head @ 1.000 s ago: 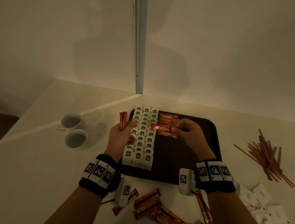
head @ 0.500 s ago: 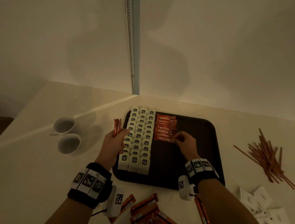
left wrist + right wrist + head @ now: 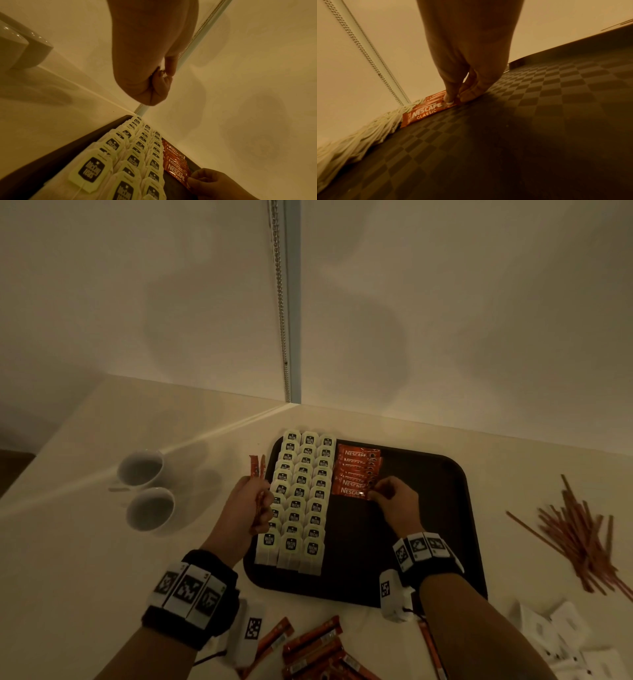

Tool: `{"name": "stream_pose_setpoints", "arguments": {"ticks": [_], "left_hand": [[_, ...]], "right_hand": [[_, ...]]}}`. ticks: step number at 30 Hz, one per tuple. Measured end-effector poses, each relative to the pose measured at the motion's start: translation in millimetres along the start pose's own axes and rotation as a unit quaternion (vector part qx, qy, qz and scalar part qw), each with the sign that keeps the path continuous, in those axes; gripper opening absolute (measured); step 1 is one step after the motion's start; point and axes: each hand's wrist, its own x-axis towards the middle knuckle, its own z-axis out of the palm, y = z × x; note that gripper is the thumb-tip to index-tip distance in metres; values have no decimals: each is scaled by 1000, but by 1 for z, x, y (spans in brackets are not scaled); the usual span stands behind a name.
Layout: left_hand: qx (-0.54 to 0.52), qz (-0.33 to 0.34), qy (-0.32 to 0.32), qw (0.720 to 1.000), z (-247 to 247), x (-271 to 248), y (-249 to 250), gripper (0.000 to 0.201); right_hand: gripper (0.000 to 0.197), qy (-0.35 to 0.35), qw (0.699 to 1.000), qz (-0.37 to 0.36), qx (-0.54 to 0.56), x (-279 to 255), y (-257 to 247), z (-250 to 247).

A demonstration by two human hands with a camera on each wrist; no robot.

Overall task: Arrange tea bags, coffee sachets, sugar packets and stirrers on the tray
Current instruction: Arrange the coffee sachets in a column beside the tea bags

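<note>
A dark tray (image 3: pixel 442 529) holds three columns of white tea bags (image 3: pixel 301 498) on its left side and a short overlapping column of red coffee sachets (image 3: pixel 356 470) beside them. My right hand (image 3: pixel 394 498) pinches the right end of the nearest coffee sachet (image 3: pixel 426 112), which lies flat on the tray floor (image 3: pixel 539 108) against the tea bags (image 3: pixel 359 135). My left hand (image 3: pixel 250 508) hovers over the tray's left edge and grips a small bundle of coffee sachets (image 3: pixel 257 469) upright. Tea bags (image 3: pixel 130 162) and the pinched sachet (image 3: pixel 178 173) show in the left wrist view.
Two white cups (image 3: pixel 144 491) stand left of the tray. Loose coffee sachets (image 3: pixel 315 648) lie at the table's near edge. A heap of brown stirrers (image 3: pixel 579 535) lies right of the tray, white sugar packets (image 3: pixel 561 635) nearer right. The wall stands just behind the tray.
My right hand carried a coffee sachet down and laid it at the near end of the sachet column. My left hand kept its bundle and shifted slightly left.
</note>
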Motion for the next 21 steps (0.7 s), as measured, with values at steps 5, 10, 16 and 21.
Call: {"name": "stream_pose_setpoints", "arguments": {"ticks": [5,10,16,21], "left_hand": [[9,-5,-30,1000,6,-5,-1,12],[35,19,-51,998,8,-7,-4,15],[37,35,-37,998,9,-3,-6,15],[87,45,-79,992,19,-6,-4,15]], "right_hand": [[15,5,1000,6,-7,-2,0,-2],[16,16,1000,0,-8,-4,-1,-2],[15,31,998,-35,38,-11,-13,-7],[25,-108,967,-150,177,-49,-82,-13]]}}
